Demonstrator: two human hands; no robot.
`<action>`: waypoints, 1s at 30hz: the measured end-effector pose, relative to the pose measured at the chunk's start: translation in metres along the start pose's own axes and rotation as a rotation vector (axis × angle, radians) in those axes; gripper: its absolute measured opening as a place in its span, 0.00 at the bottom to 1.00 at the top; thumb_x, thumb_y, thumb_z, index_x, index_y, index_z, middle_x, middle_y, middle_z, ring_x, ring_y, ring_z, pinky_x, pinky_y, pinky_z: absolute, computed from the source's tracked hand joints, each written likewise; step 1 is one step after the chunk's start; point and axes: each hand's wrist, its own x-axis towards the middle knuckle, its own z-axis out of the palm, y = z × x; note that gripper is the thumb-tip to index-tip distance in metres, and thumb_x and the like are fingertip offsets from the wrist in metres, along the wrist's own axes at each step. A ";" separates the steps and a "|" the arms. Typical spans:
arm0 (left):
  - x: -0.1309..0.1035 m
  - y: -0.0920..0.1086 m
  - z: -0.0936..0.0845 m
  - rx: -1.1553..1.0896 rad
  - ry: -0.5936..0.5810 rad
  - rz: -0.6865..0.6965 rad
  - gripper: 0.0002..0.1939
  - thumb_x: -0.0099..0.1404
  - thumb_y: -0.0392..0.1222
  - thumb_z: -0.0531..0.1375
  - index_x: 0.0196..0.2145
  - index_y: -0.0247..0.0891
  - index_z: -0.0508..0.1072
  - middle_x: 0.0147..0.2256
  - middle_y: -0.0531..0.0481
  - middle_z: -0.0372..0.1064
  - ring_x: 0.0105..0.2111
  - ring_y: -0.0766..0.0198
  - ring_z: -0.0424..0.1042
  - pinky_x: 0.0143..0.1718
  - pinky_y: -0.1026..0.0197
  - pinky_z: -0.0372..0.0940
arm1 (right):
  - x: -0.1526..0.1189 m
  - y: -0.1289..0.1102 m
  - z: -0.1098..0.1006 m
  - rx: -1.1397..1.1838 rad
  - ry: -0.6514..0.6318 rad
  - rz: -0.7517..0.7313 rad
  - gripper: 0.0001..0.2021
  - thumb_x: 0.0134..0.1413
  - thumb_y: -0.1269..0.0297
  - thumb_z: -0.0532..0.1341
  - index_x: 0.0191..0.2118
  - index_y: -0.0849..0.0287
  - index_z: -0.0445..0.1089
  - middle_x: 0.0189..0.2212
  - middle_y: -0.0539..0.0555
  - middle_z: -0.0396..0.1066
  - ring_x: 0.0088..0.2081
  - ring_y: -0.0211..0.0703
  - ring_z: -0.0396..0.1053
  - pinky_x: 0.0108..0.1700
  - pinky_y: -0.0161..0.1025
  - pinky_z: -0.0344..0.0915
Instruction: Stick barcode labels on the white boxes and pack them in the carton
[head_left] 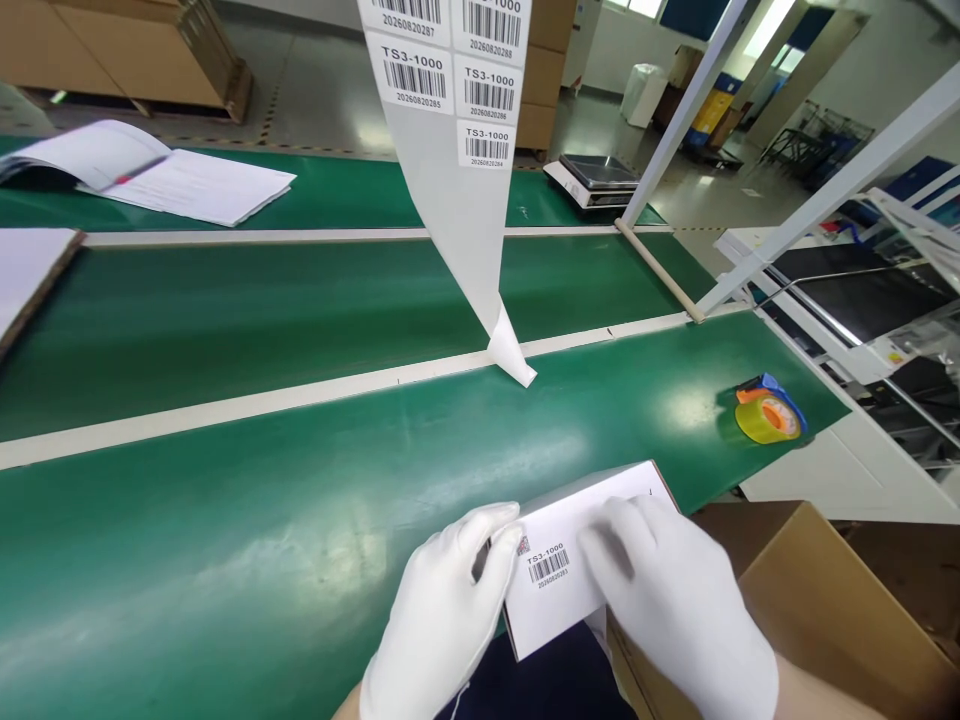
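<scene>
Near the front edge of the long, shiny green worktop (pixel 262 530), two hands in white cloth gloves are busy with a small white cardboard box (pixel 559 525). The box is tipped toward the person, partly past the edge and above dark clothes. A white sticker with black bars (pixel 549 566) on it says TS3-1000. The left hand (pixel 450 595) holds the box by its left side, thumb on the white face. The right hand (pixel 675 595) has bent fingers over the right part of that face; they are blurry, so I cannot tell if they pinch anything.

Green top spreads wide to the left of the hands, and more lies between the box and the right end. A long flat white strip (pixel 262 405) runs across behind this part.

Straight ahead, a long white paper ribbon of stickers (pixel 465 215) hangs down in the way, with its curled tip near the white strip. By the right end is a yellow tape roll with a blue and orange holder (pixel 769 415). Below it, a big brown cardboard carton (pixel 840 600) stands close to the right hand. A slanting white metal post (pixel 832 195) blocks the far right. Farther back are a white scale with a dark flat top (pixel 600 180) and, on the left, open white papers (pixel 195 190).
</scene>
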 end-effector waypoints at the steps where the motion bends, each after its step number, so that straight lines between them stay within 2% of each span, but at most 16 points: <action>1: 0.000 -0.001 0.000 -0.001 0.000 0.011 0.17 0.75 0.50 0.51 0.47 0.47 0.79 0.50 0.55 0.81 0.49 0.55 0.80 0.53 0.51 0.73 | -0.004 -0.003 0.003 0.018 0.049 -0.114 0.03 0.60 0.65 0.59 0.38 0.55 0.70 0.34 0.58 0.74 0.36 0.53 0.72 0.38 0.47 0.66; 3: -0.001 -0.004 0.001 0.002 0.000 0.024 0.17 0.75 0.49 0.50 0.48 0.48 0.79 0.50 0.56 0.80 0.49 0.57 0.79 0.53 0.53 0.72 | -0.012 -0.011 0.012 0.046 0.096 -0.349 0.19 0.57 0.58 0.63 0.52 0.59 0.71 0.48 0.63 0.75 0.48 0.65 0.70 0.51 0.57 0.66; 5: -0.002 -0.007 0.002 0.014 -0.002 0.026 0.17 0.76 0.49 0.50 0.48 0.49 0.79 0.50 0.57 0.80 0.50 0.57 0.79 0.53 0.54 0.72 | -0.019 -0.016 0.023 0.041 0.106 -0.459 0.33 0.53 0.48 0.67 0.60 0.62 0.69 0.56 0.66 0.72 0.54 0.75 0.66 0.55 0.65 0.61; 8: 0.000 -0.009 0.003 0.024 0.003 0.041 0.18 0.76 0.49 0.50 0.48 0.49 0.79 0.50 0.57 0.80 0.49 0.58 0.79 0.53 0.55 0.72 | -0.026 -0.014 0.034 -0.011 0.131 -0.335 0.48 0.49 0.30 0.65 0.63 0.67 0.66 0.61 0.74 0.67 0.60 0.86 0.59 0.58 0.73 0.54; 10: 0.002 -0.008 0.003 0.020 0.005 0.052 0.18 0.76 0.50 0.50 0.48 0.48 0.79 0.50 0.56 0.80 0.49 0.57 0.79 0.53 0.55 0.72 | -0.028 -0.012 0.036 -0.064 0.153 -0.206 0.55 0.47 0.24 0.63 0.64 0.72 0.64 0.64 0.79 0.62 0.64 0.92 0.51 0.60 0.77 0.48; 12: 0.003 -0.008 0.003 0.015 0.009 0.046 0.17 0.75 0.50 0.51 0.47 0.48 0.79 0.50 0.56 0.80 0.49 0.57 0.79 0.53 0.55 0.72 | -0.029 -0.013 0.036 -0.075 0.141 -0.201 0.54 0.48 0.25 0.64 0.65 0.71 0.63 0.64 0.79 0.61 0.64 0.91 0.51 0.60 0.77 0.48; 16: 0.003 -0.009 0.003 0.017 0.008 -0.001 0.19 0.74 0.53 0.50 0.47 0.48 0.79 0.50 0.57 0.81 0.50 0.57 0.79 0.54 0.55 0.72 | -0.030 -0.012 0.036 0.020 0.073 -0.370 0.47 0.52 0.30 0.64 0.64 0.67 0.65 0.63 0.71 0.65 0.63 0.81 0.57 0.62 0.73 0.52; 17: 0.003 -0.010 0.004 0.019 0.011 -0.009 0.20 0.74 0.54 0.50 0.47 0.49 0.79 0.50 0.57 0.81 0.50 0.57 0.79 0.54 0.54 0.73 | -0.031 -0.008 0.035 0.003 0.097 -0.340 0.47 0.53 0.32 0.65 0.64 0.69 0.64 0.64 0.72 0.64 0.63 0.82 0.56 0.63 0.73 0.51; 20: 0.005 -0.008 0.005 0.029 0.031 -0.011 0.22 0.72 0.57 0.50 0.46 0.49 0.80 0.49 0.58 0.81 0.49 0.57 0.80 0.51 0.54 0.75 | -0.034 0.009 0.023 -0.102 0.204 -0.126 0.43 0.54 0.43 0.69 0.63 0.76 0.63 0.66 0.78 0.59 0.67 0.86 0.48 0.66 0.75 0.46; 22: 0.006 -0.007 0.003 0.048 0.051 0.004 0.23 0.72 0.58 0.49 0.45 0.50 0.81 0.48 0.58 0.82 0.47 0.57 0.81 0.50 0.55 0.76 | -0.032 0.015 0.011 -0.071 0.142 -0.093 0.36 0.53 0.49 0.71 0.60 0.71 0.66 0.65 0.74 0.61 0.68 0.82 0.50 0.68 0.72 0.46; 24: 0.006 -0.008 0.001 0.088 0.064 0.024 0.25 0.71 0.59 0.48 0.44 0.50 0.82 0.47 0.57 0.82 0.46 0.57 0.82 0.49 0.55 0.77 | -0.026 0.012 -0.001 0.010 0.008 -0.226 0.32 0.53 0.51 0.71 0.59 0.64 0.68 0.65 0.70 0.61 0.67 0.76 0.52 0.70 0.68 0.47; 26: 0.007 -0.019 -0.001 0.143 0.059 0.036 0.25 0.72 0.59 0.47 0.45 0.50 0.81 0.47 0.57 0.82 0.45 0.57 0.82 0.48 0.57 0.78 | -0.015 0.004 -0.008 0.047 -0.083 -0.398 0.36 0.54 0.51 0.71 0.64 0.61 0.63 0.68 0.69 0.57 0.67 0.73 0.53 0.68 0.66 0.52; 28: 0.010 -0.040 -0.002 0.179 0.060 0.043 0.25 0.72 0.59 0.47 0.48 0.50 0.80 0.48 0.57 0.82 0.46 0.58 0.82 0.45 0.60 0.79 | -0.002 -0.003 -0.008 0.021 -0.071 -0.498 0.42 0.53 0.55 0.71 0.69 0.59 0.56 0.68 0.71 0.55 0.64 0.72 0.56 0.64 0.67 0.55; 30: 0.017 -0.068 -0.002 0.166 0.094 0.080 0.25 0.73 0.60 0.48 0.53 0.50 0.78 0.50 0.56 0.81 0.48 0.57 0.82 0.43 0.62 0.79 | 0.008 -0.006 -0.004 -0.013 -0.014 -0.519 0.41 0.53 0.59 0.69 0.71 0.57 0.54 0.61 0.69 0.62 0.57 0.67 0.62 0.61 0.66 0.57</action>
